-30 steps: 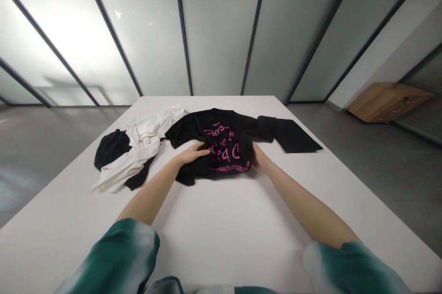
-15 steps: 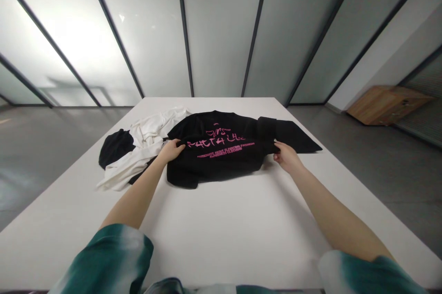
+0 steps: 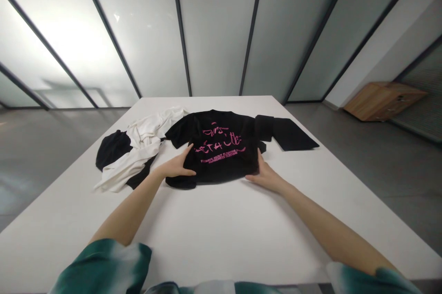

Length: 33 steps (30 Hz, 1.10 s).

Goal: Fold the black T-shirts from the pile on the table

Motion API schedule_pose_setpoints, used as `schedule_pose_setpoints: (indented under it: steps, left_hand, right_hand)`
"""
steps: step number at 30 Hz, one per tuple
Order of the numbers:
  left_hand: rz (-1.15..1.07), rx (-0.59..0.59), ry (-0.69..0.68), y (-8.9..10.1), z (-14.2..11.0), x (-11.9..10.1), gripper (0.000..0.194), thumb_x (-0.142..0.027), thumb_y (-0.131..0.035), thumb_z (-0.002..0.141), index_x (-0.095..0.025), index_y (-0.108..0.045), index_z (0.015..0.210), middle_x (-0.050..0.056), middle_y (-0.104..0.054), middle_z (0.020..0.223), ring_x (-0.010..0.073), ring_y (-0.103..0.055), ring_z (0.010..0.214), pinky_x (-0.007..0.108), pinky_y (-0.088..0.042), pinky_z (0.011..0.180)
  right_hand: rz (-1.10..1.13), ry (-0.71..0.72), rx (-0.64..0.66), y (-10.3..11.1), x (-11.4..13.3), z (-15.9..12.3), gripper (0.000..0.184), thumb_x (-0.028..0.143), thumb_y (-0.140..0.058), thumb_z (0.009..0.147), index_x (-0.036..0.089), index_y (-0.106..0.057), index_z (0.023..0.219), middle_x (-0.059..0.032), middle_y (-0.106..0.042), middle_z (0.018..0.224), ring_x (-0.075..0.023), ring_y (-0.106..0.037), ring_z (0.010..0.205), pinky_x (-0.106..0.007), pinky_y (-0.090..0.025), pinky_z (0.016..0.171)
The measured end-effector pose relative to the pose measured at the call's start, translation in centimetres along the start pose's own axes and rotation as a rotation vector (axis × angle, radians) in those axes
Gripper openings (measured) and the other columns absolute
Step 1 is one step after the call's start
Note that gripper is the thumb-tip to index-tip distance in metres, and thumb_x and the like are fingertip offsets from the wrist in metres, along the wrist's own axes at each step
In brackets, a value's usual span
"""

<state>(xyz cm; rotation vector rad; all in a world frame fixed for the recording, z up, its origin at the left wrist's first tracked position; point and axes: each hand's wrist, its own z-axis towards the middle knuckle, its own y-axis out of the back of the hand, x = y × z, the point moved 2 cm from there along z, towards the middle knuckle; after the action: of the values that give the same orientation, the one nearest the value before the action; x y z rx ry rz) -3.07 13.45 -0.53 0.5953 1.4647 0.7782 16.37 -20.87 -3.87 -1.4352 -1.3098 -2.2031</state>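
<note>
A black T-shirt (image 3: 221, 167) with pink lettering lies on the white table in front of me. My left hand (image 3: 177, 165) rests at its left side, thumb and forefinger spread wide against the cloth. On the opposite side, my right hand (image 3: 264, 173) touches the shirt's edge, its thumb and forefinger also apart. The shirt's left sleeve area and lower left corner stick out past my left hand. A small black flap of cloth shows just beyond my right fingers. The other fingers of both hands are partly hidden.
Left of the shirt lies a crumpled white garment (image 3: 147, 135) beside a bunched black cloth (image 3: 112, 149). A flat folded black garment (image 3: 293, 135) lies at the right. The white table (image 3: 221, 229) stands before frosted glass panels; a wooden cabinet (image 3: 383, 100) is far right.
Both hands have let go of the shirt's sides and moved nearer to me and inward. The shirt's right side is drawn in, and its body looks narrower and flatter.
</note>
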Motion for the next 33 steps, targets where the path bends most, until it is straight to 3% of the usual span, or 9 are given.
schedule_pose_setpoints:
  steps: [5,9,13,17,20,23,26,29,33]
  left_hand:
    - [-0.017,-0.097,-0.014,-1.4,1.9,-1.4,0.079,-0.028,-0.066,0.074,-0.019,-0.042,0.149,0.011,-0.054,0.145,0.0317,-0.052,0.132,0.046,-0.035,0.116]
    - [-0.381,-0.272,0.127,0.8,3.1,-1.1,0.057,-0.032,-0.065,0.077,-0.020,-0.058,0.132,0.008,-0.066,0.127,0.0276,-0.060,0.119,0.044,-0.046,0.105]
    - [-0.684,-0.208,0.302,3.5,3.4,-0.8,0.057,-0.041,-0.066,0.079,-0.022,-0.057,0.132,0.007,-0.070,0.111,0.0235,-0.067,0.099,0.037,-0.054,0.087]
    - [-0.184,-0.413,0.406,5.3,3.0,-0.2,0.051,-0.033,-0.065,0.078,-0.018,-0.058,0.126,0.010,-0.068,0.109,0.0267,-0.065,0.103,0.040,-0.051,0.091]
    - [0.165,-0.463,0.388,4.8,1.9,0.0,0.037,-0.037,-0.057,0.084,-0.019,-0.061,0.116,0.009,-0.068,0.103,0.0278,-0.065,0.099,0.042,-0.049,0.092]
    - [0.317,-0.445,0.257,3.1,0.1,-0.1,0.032,-0.044,-0.051,0.088,-0.021,-0.062,0.106,0.010,-0.066,0.102,0.0280,-0.063,0.098,0.042,-0.049,0.093]
    - [0.334,-0.329,0.148,1.1,-1.4,-0.1,0.045,-0.054,-0.050,0.087,-0.019,-0.061,0.113,0.012,-0.064,0.111,0.0298,-0.061,0.105,0.043,-0.047,0.097]
    - [0.357,-0.166,0.109,-0.4,-2.0,0.2,0.067,-0.067,-0.053,0.083,-0.016,-0.059,0.125,0.016,-0.059,0.128,0.0338,-0.056,0.120,0.046,-0.041,0.106]
    - [0.441,-0.130,0.153,-1.1,-1.2,1.1,0.075,-0.068,-0.052,0.084,-0.016,-0.052,0.138,0.018,-0.047,0.148,0.0361,-0.042,0.137,0.050,-0.027,0.116]
  right_hand:
    - [0.155,-0.062,-0.142,-0.8,0.6,3.2,0.101,0.042,-0.068,0.077,0.017,-0.014,0.159,-0.0175,-0.055,0.142,-0.0314,-0.058,0.123,-0.051,-0.045,0.105]
    - [0.451,-0.226,-0.282,1.6,1.5,5.2,0.072,0.037,-0.072,0.072,0.023,-0.051,0.139,-0.0093,-0.070,0.118,-0.0278,-0.067,0.105,-0.044,-0.055,0.093]
    - [0.555,-0.275,-0.288,5.0,3.0,5.3,0.050,0.042,-0.072,0.074,0.024,-0.066,0.120,-0.0073,-0.073,0.103,-0.0264,-0.069,0.093,-0.039,-0.058,0.080]
    - [0.238,-0.191,-0.454,7.7,2.4,4.5,0.050,0.046,-0.069,0.076,0.022,-0.063,0.120,-0.0027,-0.069,0.079,-0.0222,-0.066,0.075,-0.037,-0.055,0.072]
    - [-0.063,-0.106,-0.438,8.1,1.1,3.1,0.030,0.044,-0.060,0.081,0.021,-0.067,0.099,-0.0027,-0.066,0.074,-0.0209,-0.062,0.072,-0.038,-0.053,0.075]
    - [-0.262,-0.025,-0.177,6.9,0.1,1.1,0.021,0.039,-0.056,0.083,0.022,-0.068,0.085,-0.0059,-0.069,0.084,-0.0232,-0.063,0.082,-0.038,-0.052,0.082]
    - [-0.439,0.052,0.041,5.0,-0.3,-0.5,0.031,0.039,-0.060,0.081,0.021,-0.071,0.102,-0.0114,-0.069,0.108,-0.0288,-0.062,0.102,-0.043,-0.048,0.094]
    - [-0.670,0.036,0.050,3.3,-0.4,-0.7,0.053,0.047,-0.061,0.083,0.015,-0.064,0.125,-0.0193,-0.058,0.133,-0.0355,-0.055,0.119,-0.048,-0.043,0.102]
    - [-0.862,-0.068,0.015,1.4,-0.6,1.0,0.057,0.049,-0.050,0.091,0.015,-0.055,0.137,-0.0203,-0.050,0.145,-0.0385,-0.047,0.128,-0.050,-0.040,0.103]
